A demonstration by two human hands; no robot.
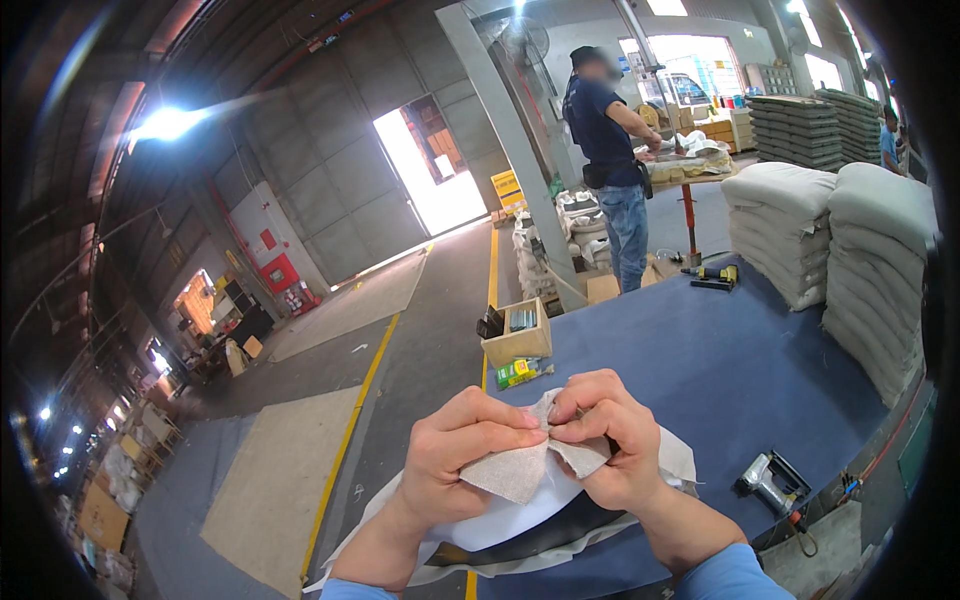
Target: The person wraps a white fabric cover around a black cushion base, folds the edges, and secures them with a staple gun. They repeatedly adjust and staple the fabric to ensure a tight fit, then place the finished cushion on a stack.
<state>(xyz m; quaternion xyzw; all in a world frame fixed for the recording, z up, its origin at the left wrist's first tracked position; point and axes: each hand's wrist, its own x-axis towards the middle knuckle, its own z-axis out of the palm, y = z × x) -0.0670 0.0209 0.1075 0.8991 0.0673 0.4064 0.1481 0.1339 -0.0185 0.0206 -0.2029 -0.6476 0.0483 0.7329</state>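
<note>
My left hand [450,455] and my right hand [618,445] meet over the near end of a blue-topped table. Both have their fingers closed in a pinch on the edge of a beige fabric [512,476], which bunches up between them. Two flaps of the cloth hang below the fingertips. Underneath lies a piece with a smooth white layer [545,497] and a black panel [540,532], the pale cloth spreading out around it. My wrists cover part of this piece.
On the blue table [670,350] sit a wooden box [520,345] of metal strips, a green-yellow packet [516,373], a yellow-black power tool [714,275] and a staple gun [774,484] with a hose. Stacked pale padded pieces [780,235] stand right. A person [605,140] works beyond.
</note>
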